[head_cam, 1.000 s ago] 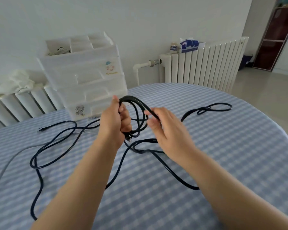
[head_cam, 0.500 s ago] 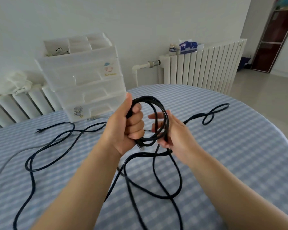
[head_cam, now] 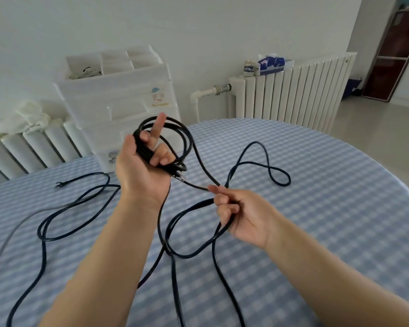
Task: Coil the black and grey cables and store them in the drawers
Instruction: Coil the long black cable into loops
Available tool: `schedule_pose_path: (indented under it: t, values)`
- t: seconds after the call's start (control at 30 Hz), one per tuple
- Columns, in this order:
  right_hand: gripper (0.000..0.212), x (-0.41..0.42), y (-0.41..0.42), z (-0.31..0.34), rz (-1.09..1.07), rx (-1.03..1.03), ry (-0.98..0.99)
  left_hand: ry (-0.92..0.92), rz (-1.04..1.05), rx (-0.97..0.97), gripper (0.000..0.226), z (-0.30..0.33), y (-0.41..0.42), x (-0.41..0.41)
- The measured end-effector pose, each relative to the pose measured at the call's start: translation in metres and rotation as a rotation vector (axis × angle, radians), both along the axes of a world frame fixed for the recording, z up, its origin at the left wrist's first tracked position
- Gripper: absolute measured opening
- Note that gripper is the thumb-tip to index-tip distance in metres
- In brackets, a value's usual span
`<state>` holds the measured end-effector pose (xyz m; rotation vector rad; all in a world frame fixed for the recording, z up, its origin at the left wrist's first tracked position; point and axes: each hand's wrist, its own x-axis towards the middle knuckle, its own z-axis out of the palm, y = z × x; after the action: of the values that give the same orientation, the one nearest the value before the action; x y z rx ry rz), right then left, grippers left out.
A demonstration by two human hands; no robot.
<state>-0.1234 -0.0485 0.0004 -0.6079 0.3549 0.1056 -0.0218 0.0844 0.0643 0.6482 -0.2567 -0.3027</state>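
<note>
Left hand (head_cam: 142, 171) around the black cable (head_cam: 243, 161) coil, right hand (head_cam: 241, 213) pinching its loose strand, drawers (head_cam: 118, 102) with unreadable cartoon stickers behind them.

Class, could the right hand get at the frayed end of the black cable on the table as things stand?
Probably not directly: the frayed end lies far left, beyond the left hand and its coil, and the right hand already grips a cable strand.
</note>
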Motion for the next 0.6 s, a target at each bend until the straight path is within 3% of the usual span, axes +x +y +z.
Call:
schedule_pose_path:
  t: [0.07,0.1,0.23,0.3,0.47,0.6]
  values:
    - [0.018,0.001,0.000,-0.002,-0.051,-0.103,0.026,0.019,0.047,-0.005,0.040,0.000,0.001,0.002]
    - [0.020,0.002,0.001,-0.003,-0.073,-0.287,0.050,0.029,0.066,0.001,0.040,0.000,0.001,0.003]
    - [0.024,-0.001,0.009,-0.006,0.039,-1.512,0.109,0.018,0.167,0.099,0.034,-0.003,-0.006,0.001]
    - [0.018,-0.004,0.014,-0.009,0.112,-1.840,0.125,-0.056,0.225,0.225,0.031,-0.005,-0.010,-0.004]
    - [0.008,-0.010,0.020,-0.007,0.066,-2.014,0.119,-0.290,0.267,0.458,0.030,-0.008,-0.014,-0.017]
    - [0.015,-0.009,0.013,-0.005,0.062,-2.248,0.103,-0.489,0.270,0.542,0.029,-0.011,-0.018,-0.028]
